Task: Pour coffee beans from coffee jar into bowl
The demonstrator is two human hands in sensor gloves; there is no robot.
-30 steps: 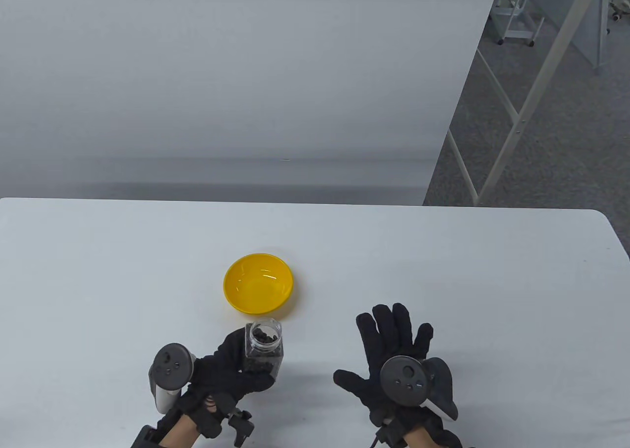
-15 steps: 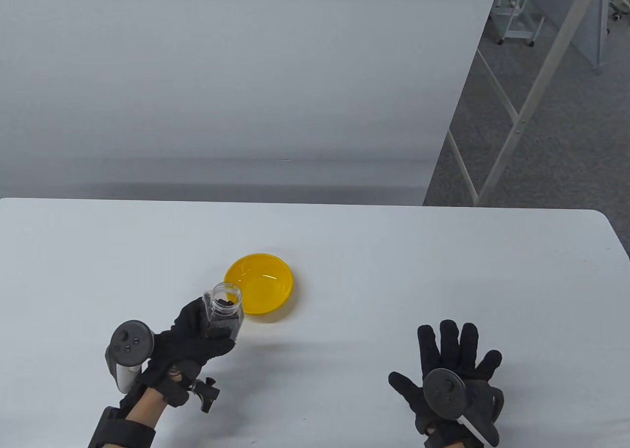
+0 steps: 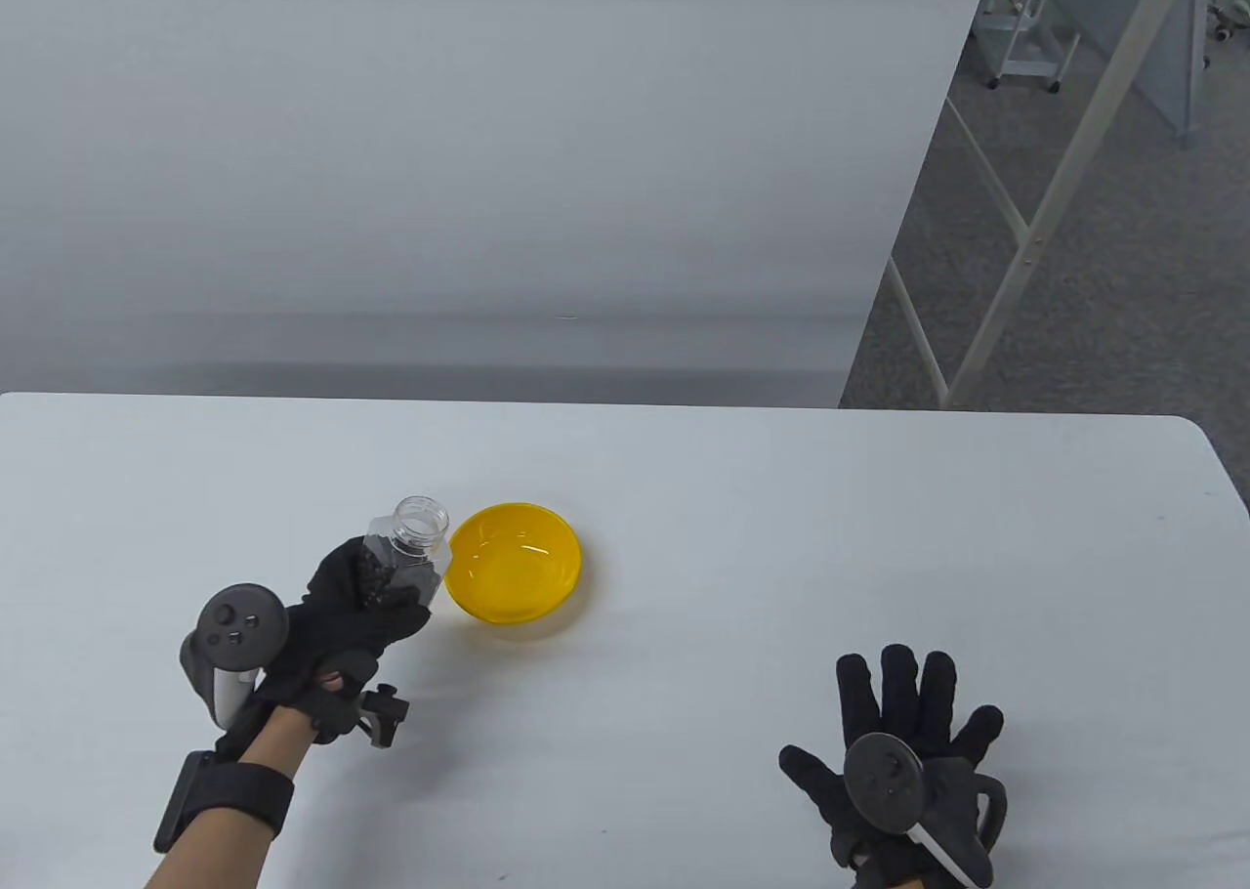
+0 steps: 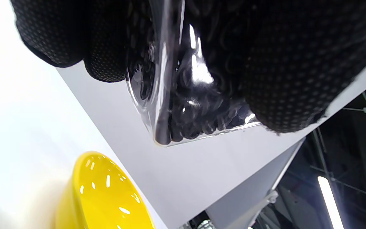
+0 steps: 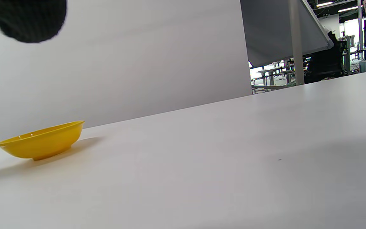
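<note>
A yellow bowl (image 3: 515,563) sits on the white table (image 3: 742,537), empty; it also shows in the left wrist view (image 4: 103,197) and the right wrist view (image 5: 41,141). My left hand (image 3: 356,611) grips a clear, lidless coffee jar (image 3: 405,552) with dark beans in it, held above the table just left of the bowl, mouth up and tilted slightly. In the left wrist view the jar (image 4: 183,105) is wrapped by my gloved fingers (image 4: 284,82). My right hand (image 3: 903,733) lies flat with fingers spread on the table at the front right, holding nothing.
The table's right edge (image 3: 1226,479) runs near the frame's right side, with a floor and metal frame legs (image 3: 1025,234) beyond. A white wall panel stands behind the table.
My left hand has lifted the jar and carried it left and away, from in front of the bowl to the bowl's left side. My right hand moved right and toward me, then lay still.
</note>
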